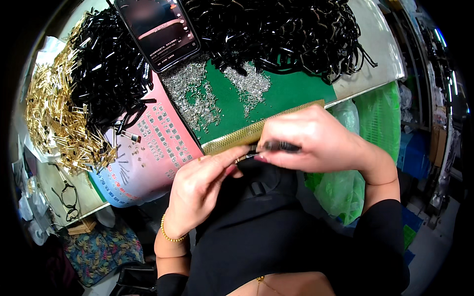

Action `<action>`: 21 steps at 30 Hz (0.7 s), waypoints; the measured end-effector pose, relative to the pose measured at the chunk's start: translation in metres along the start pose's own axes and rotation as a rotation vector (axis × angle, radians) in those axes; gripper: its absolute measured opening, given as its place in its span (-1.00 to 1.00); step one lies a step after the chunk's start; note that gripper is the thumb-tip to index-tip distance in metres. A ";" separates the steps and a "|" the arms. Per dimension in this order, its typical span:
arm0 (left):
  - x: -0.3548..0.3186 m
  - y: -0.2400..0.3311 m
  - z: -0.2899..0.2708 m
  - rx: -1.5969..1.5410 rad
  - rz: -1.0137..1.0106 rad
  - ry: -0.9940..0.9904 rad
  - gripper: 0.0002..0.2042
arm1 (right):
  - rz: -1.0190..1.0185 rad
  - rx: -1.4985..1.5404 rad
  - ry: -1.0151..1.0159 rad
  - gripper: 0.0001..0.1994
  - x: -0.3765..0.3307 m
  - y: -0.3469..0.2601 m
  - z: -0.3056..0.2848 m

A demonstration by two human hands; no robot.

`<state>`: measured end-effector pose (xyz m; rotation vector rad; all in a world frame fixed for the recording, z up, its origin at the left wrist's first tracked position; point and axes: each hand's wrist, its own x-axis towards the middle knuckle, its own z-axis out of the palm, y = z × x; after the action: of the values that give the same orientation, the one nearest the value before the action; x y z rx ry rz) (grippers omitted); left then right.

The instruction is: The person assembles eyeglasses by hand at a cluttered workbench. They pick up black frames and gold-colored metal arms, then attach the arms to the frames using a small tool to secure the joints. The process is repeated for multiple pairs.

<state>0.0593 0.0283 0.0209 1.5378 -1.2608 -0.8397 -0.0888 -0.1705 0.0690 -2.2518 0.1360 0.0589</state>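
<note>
At the near table edge, both my hands meet fingertip to fingertip. My left hand (195, 190), with a gold bead bracelet at the wrist, is closed in a pinch on a small gold-and-black piece (244, 158), largely hidden by the fingers. My right hand (303, 140) is wrapped round a slim black-handled tool (281, 146) that points left towards that piece; its tip is hard to make out. Beyond my hands, two heaps of small silver pins (249, 86) lie on the green mat (224, 106). A gold textured strip (237, 138) runs along the mat's front edge.
Black glossy straps (276, 32) are piled at the back, with another black pile (106, 64) at left. Beside it lie many gold metal pieces (54, 108). A lit phone (160, 34) stands between the piles. Glasses (69, 195) rest far left; a green basket (377, 123) stands right.
</note>
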 end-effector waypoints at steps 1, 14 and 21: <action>-0.001 0.000 -0.001 0.128 0.053 -0.037 -0.71 | -0.046 -0.028 -0.037 -0.80 0.000 -0.002 0.002; -0.002 0.001 0.006 -0.231 -0.313 0.138 -0.83 | 0.178 -0.478 -0.019 -0.69 -0.022 0.014 -0.009; 0.015 0.001 0.032 -0.566 -0.413 0.177 -0.83 | 0.105 -0.559 -0.049 -0.48 -0.018 0.024 0.003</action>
<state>0.0330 0.0056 0.0121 1.3747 -0.5098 -1.1739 -0.1100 -0.1822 0.0501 -2.7958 0.2336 0.2329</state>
